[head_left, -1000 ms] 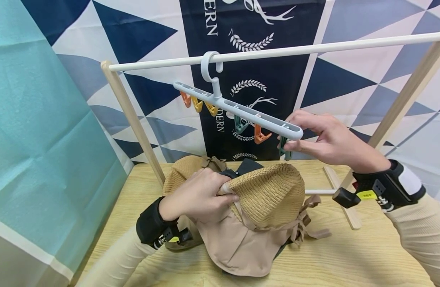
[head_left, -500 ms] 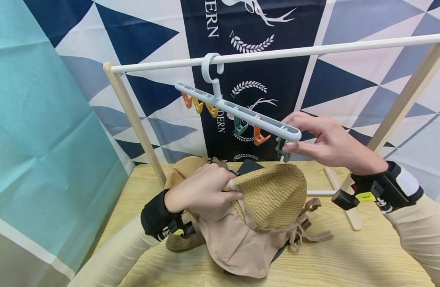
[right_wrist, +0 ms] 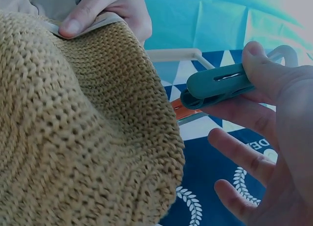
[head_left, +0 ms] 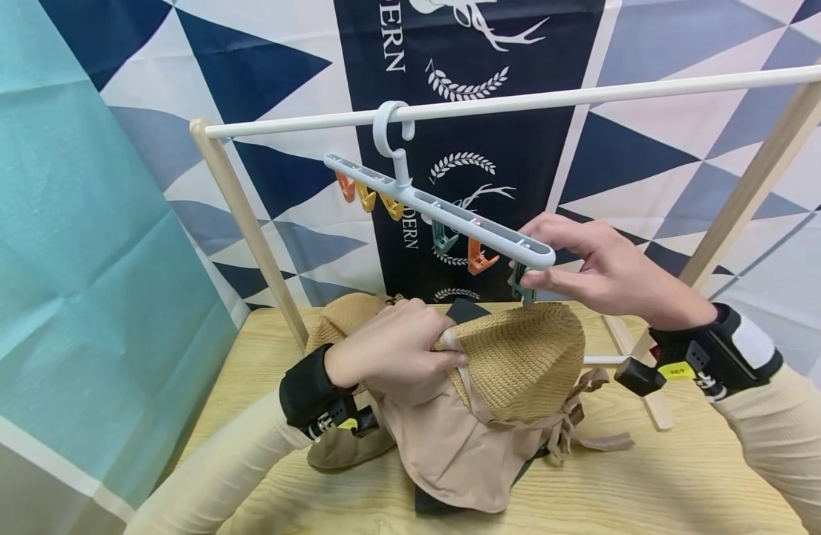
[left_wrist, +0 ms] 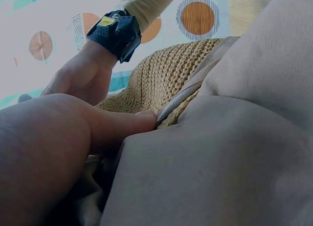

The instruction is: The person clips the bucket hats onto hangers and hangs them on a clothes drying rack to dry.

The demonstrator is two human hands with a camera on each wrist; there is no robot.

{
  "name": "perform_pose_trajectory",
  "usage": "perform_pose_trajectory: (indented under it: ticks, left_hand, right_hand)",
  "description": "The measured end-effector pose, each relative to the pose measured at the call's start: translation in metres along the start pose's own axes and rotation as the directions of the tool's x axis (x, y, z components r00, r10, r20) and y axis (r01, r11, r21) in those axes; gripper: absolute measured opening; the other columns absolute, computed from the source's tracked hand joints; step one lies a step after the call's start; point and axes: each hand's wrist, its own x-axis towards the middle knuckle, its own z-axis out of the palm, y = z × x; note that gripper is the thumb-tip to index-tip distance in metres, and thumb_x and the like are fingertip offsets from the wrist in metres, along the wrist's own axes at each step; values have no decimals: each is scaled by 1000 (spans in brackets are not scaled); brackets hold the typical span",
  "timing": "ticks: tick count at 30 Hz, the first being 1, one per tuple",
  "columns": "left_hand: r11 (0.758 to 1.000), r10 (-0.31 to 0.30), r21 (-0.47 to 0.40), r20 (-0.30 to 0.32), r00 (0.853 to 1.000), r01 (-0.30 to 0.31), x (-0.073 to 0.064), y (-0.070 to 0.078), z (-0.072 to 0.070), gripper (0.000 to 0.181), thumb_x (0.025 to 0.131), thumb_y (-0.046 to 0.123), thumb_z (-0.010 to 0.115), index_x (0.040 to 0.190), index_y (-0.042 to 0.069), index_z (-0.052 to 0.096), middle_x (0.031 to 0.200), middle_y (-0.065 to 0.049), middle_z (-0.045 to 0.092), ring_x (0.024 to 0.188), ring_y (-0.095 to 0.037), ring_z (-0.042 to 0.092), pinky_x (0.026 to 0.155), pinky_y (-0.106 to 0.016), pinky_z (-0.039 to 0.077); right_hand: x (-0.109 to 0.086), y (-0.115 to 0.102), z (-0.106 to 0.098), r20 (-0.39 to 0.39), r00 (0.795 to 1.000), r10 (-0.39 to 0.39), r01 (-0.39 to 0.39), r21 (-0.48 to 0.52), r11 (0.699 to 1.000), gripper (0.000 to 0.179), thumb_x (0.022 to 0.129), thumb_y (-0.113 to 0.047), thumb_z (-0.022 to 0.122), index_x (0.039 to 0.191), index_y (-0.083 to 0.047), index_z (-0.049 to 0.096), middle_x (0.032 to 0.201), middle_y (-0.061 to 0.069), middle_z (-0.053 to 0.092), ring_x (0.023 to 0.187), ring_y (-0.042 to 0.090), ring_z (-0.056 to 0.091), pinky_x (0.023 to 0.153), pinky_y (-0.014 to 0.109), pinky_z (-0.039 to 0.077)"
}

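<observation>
Tan and coarsely woven, the hat (head_left: 524, 364) is pinched in my left grip (head_left: 400, 345); my right grip (head_left: 600, 267) pinches a green clip (right_wrist: 215, 84). The hat has shifted rightward.

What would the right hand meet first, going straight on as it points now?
Past the green clip it pinches, the right hand would probably meet the next orange clip; depth is unclear.
</observation>
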Motion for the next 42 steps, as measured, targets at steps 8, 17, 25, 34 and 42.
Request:
perform_pose_trajectory:
  ticks: [8, 17, 25, 34, 42]
  left_hand:
    - [1000, 1, 31, -37, 999, 0, 7, 3, 0, 56, 103, 37, 82, 64, 26, 43, 67, 15, 35, 63, -3, 49, 56, -22, 37]
    - [1000, -5, -27, -19, 1000, 5, 16, 5, -1, 55, 103, 34, 82, 64, 25, 43, 65, 14, 34, 61, -3, 45, 55, -21, 35]
    - [998, -43, -51, -5, 999, 43, 18, 8, -6, 58, 103, 34, 83, 63, 25, 42, 62, 14, 32, 58, -4, 43, 52, -21, 33]
    - [998, -45, -54, 14, 999, 45, 17, 6, -9, 55, 104, 34, 82, 64, 24, 45, 64, 13, 33, 58, -4, 43, 53, -21, 33]
    - [998, -24, -66, 12, 1000, 25, 16, 6, -9, 58, 107, 35, 78, 64, 24, 41, 63, 13, 31, 55, -3, 37, 53, -20, 29]
  right_hand:
    - [2, 0, 2, -1, 1000, -21, 21, 9, 1000, 33, 92, 11, 79, 113, -15, 80, 122, -18, 74, 103, 3, 63, 88, 18, 50]
    - [1, 0, 2, -4, 1000, -24, 24, 6, 1000, 34, 90, 11, 81, 111, -16, 80, 124, -23, 72, 105, 3, 64, 91, 16, 49]
    - [2, 0, 2, -8, 1000, -23, 23, 4, 1000, 34, 88, 13, 82, 106, -15, 80, 124, -21, 73, 106, 2, 65, 92, 16, 49]
    - [3, 1, 4, -9, 999, -30, 31, 10, 999, 35, 87, 14, 81, 105, -15, 79, 124, -20, 73, 106, 3, 66, 92, 15, 50]
    - [3, 2, 4, -8, 1000, -23, 23, 13, 1000, 34, 88, 14, 82, 108, -14, 80, 125, -24, 72, 107, 2, 65, 92, 15, 50]
